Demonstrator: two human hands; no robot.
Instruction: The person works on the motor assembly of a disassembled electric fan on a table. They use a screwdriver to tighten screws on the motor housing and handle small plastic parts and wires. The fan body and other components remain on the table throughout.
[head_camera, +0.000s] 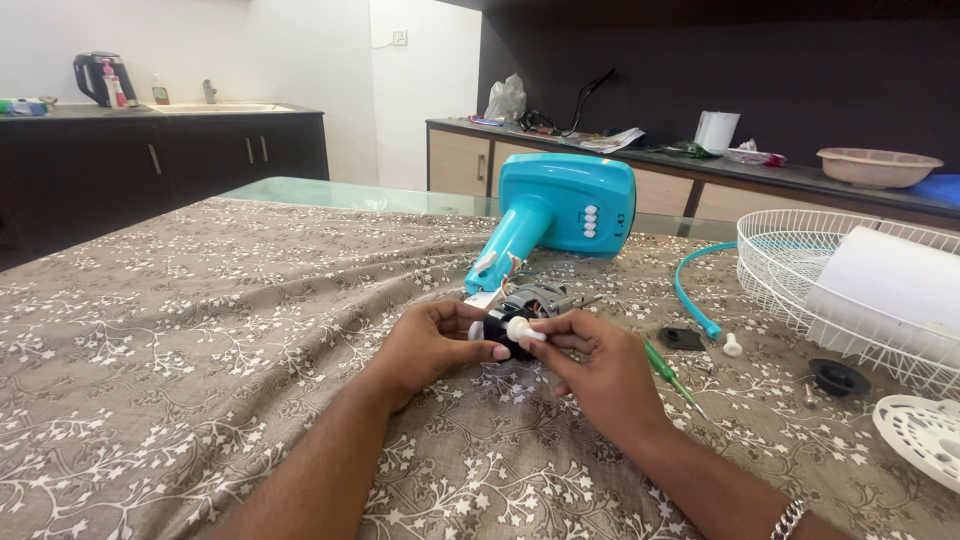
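Note:
A turquoise table fan base (565, 205) lies on its side on the patterned tablecloth (200, 330), its neck pointing toward me. At the end of the neck sits the bare fan motor (535, 298) with wires. My left hand (430, 345) grips the black rear part of the motor from the left. My right hand (595, 365) pinches a small white knob (520, 329) against the motor, fingers closed on it.
A green screwdriver (668, 372) lies just right of my right hand. Further right are a turquoise ring (690, 290), a small white cap (732, 346), a black nut (838, 377), a white wire fan guard (800, 270) and a white grille piece (925, 430). Counters stand behind.

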